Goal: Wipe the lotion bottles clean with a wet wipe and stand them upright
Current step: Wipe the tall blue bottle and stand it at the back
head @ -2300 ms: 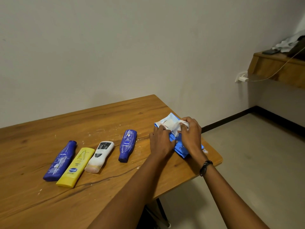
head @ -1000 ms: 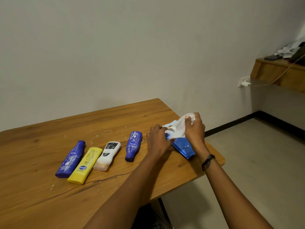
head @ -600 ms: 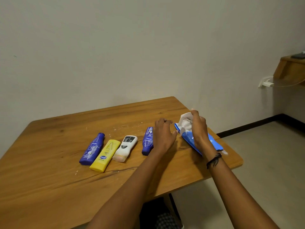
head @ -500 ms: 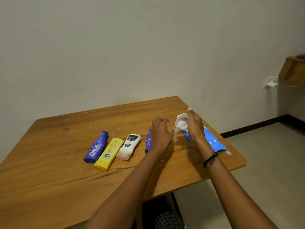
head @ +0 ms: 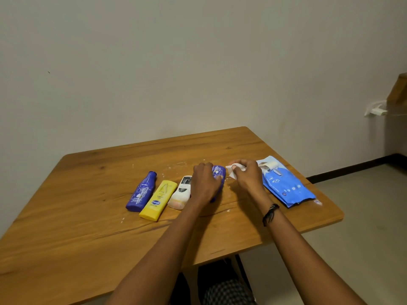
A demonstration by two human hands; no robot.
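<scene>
Lotion bottles are lying flat in a row on the wooden table [head: 88,227], four of them side by side near its middle: a left blue bottle [head: 142,192], a yellow bottle [head: 158,200] touching it, a white bottle [head: 181,192], and a right blue bottle [head: 218,172] at the right end; none is standing yet. The left hand [head: 204,183] is curling over the right blue bottle, fingers and thumb wrapping its body and hiding most of it; the right hand [head: 246,175] is pinching a crumpled wet wipe [head: 231,171] just right of that bottle's far end; the blue wipe pack [head: 286,188] is lying further right, its flap open. White smears are dotting the wood around the bottles. By its look the bottle is smooth moulded plastic, light, fairly stiff but probably giving a little under a squeeze; it is likely turning slippery once damp, so the middle of the body is looking like the safest hold, leaving both ends free for wiping; the broad near end is probably serving as the foot. The wipe is limp and thin, needing bunching to press.
</scene>
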